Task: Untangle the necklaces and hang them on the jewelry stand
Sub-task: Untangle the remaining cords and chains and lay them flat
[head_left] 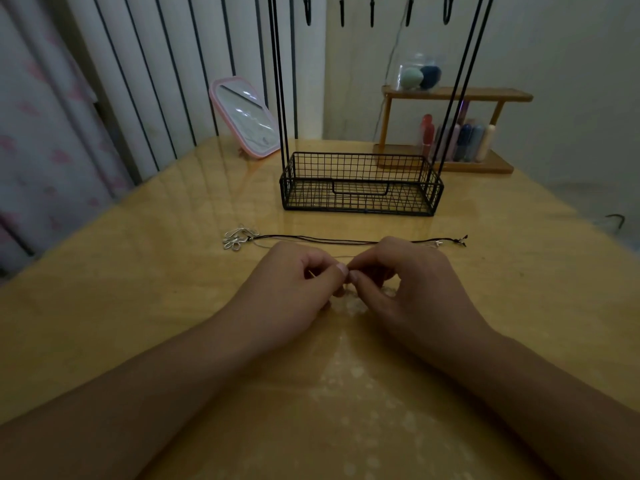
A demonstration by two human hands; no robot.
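Thin dark-cord necklaces [322, 240] lie stretched across the table, with silver pendants [239, 236] bunched at their left end and clasps [459, 240] at the right. Just in front of them, my left hand [294, 282] and my right hand [408, 282] meet fingertip to fingertip, both pinching a fine thin chain [341, 257] that is barely visible. The black wire jewelry stand [360, 183] rises behind the necklaces, its basket base on the table and its hooks [372, 10] at the top edge of the view.
A pink-framed mirror [244, 117] leans at the back left. A wooden shelf [450, 129] with small bottles and a clear jar stands at the back right. The glossy wooden table [138, 306] meets a curtain and radiator bars on the left.
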